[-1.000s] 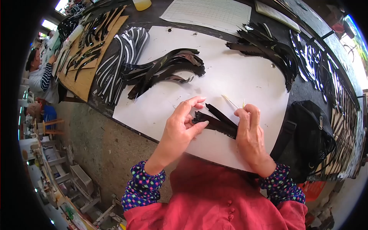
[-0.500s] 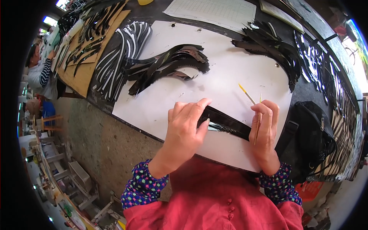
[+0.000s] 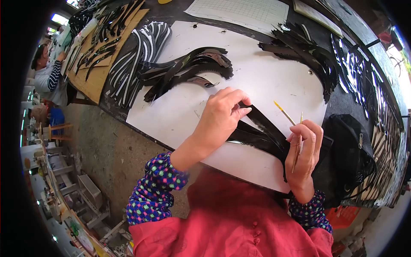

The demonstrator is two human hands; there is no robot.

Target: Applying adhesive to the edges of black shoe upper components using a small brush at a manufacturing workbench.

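Between your left hand [image 3: 223,112] and right hand [image 3: 305,147]: black strips [image 3: 260,140] over a white board [image 3: 252,88]

From the head camera, your left thumb and fingers are pinched together on the end of the upper black strip [image 3: 264,121], which slants from that pinch down to your right hand. The other strips lie just below it, spread from it like a narrow fan, and close up toward your right fingers. Your right hand is curled, clamped on two thin sticks that stand up out of it; one, the yellow-tipped stick [image 3: 283,112], leans toward your left hand. Whether your right fingers also grip the strip ends you cannot tell, since the hand covers them.

Beyond the left pinch and to its left, on the board, lies a loose bundle of black strips [image 3: 188,65]; left of that is a pile of black-and-white strips [image 3: 138,64]. Beyond your right hand sits a second black bundle [image 3: 305,52], beside a metal eyelet [image 3: 310,72] in the board. Farther beyond both hands is a gridded paper sheet [image 3: 239,12]. Just right of your right hand rests a black bag [image 3: 349,156]. Well off to the left of your grip, a co-worker [image 3: 48,81] in striped sleeves is near a brown cardboard sheet [image 3: 90,91] bearing more dark strips.
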